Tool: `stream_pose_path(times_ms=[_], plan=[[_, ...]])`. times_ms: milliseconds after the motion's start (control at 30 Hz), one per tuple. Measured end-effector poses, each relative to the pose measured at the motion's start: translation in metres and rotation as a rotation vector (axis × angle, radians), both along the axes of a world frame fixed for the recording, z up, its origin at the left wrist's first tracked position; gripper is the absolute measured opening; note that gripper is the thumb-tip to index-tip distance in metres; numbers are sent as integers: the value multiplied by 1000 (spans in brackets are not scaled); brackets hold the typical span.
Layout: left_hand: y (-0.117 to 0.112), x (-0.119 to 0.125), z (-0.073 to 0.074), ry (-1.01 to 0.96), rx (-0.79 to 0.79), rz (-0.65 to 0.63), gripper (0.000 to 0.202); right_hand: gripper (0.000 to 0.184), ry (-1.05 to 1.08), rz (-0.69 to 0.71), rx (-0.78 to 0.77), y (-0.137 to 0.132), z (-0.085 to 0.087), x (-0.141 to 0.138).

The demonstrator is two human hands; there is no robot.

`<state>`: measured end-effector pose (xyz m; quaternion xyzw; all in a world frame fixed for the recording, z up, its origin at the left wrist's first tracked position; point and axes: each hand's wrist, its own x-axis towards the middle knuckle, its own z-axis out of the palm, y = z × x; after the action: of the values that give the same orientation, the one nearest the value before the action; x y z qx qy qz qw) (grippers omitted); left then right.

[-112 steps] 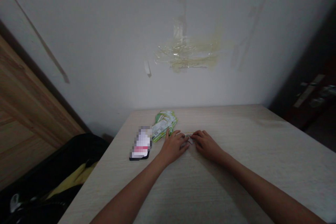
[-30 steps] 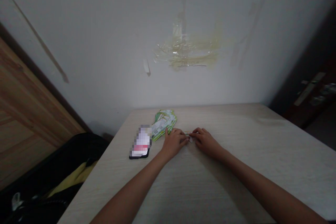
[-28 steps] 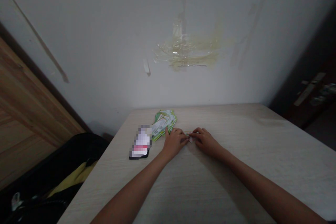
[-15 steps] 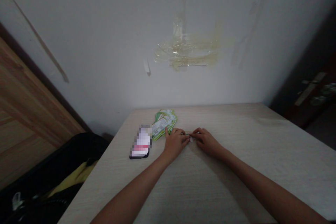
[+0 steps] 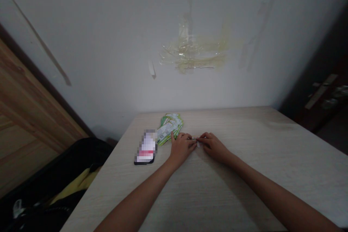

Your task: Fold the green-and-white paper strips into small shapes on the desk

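Across lower half of frame, surface (image 5: 261, 130): pale, flat, bearing everything; if smooth, light items could skid under uneven pressure.
R hand (image 5: 213, 145), lower ctr-right: fingertips apparently pinching right end of paper piece (image 5: 195, 138); too hard a tug might tear it.
L hand (image 5: 180, 148), lower ctr: seemingly pinching opp. end; spread finger v. near leaflet pile (image 5: 170, 128), so a leftward swing could scatter it.
Leaflet pile, left of ctr: green-white, loosely fanned, prob. slides easily.
Phone (image 5: 146, 148), left of pile: touching or not, can't tell.
Paper piece, btwn both hands: mostly hidden; slip or crease might go unseen.
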<state>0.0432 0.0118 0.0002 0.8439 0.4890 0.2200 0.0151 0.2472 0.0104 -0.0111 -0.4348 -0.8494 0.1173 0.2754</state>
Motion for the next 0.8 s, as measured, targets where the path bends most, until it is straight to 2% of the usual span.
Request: stream_pose_path(times_ms=[300, 433, 800], plan=[[1, 0, -1, -77, 44, 12, 17, 45, -74, -38, -1, -1, 4, -5], [-2, 1, 2, -80, 56, -7, 10, 46, -76, -37, 7, -4, 7, -6], [5, 6, 7, -103, -79, 41, 10, 49, -70, -31, 9, -3, 4, -4]])
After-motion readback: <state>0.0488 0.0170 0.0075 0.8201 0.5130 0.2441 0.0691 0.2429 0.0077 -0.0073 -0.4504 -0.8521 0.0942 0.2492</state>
